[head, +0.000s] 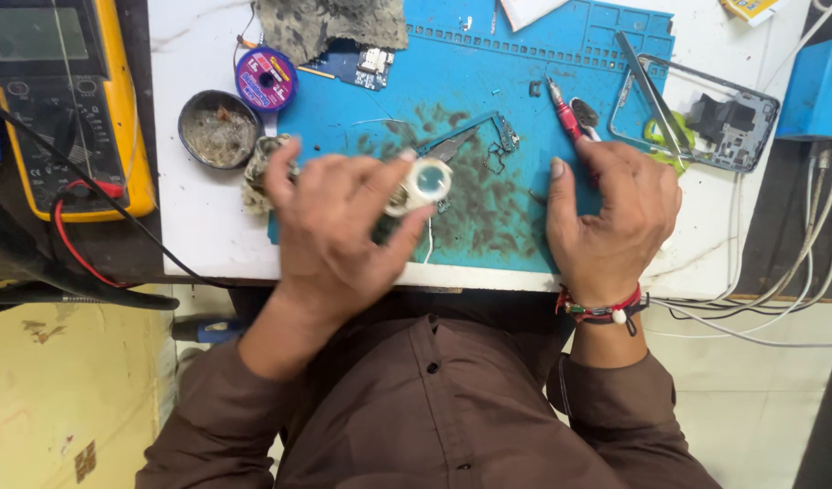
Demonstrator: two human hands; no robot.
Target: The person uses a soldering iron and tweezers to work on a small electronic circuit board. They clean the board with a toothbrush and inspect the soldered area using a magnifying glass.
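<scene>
Hidden, cropped and unclear items, head view

Yellow multimeter (pixel 58 100): cut off by top and left edges. Grey cloth (pixel 330 25): top cropped, covers part of the circuit board (pixel 361 65). Small white round object (pixel 425 184): lower half hidden inside the left hand (pixel 339 226) grip, kind unclear. Red-handled tool (pixel 565 116): its lower end is hidden under the right hand (pixel 610 217). Blue box (pixel 819 91): cropped at right.

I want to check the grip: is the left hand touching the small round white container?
Touching. The head view shows the left hand with its fingers wrapped around the small round white container, above the blue mat.
</scene>
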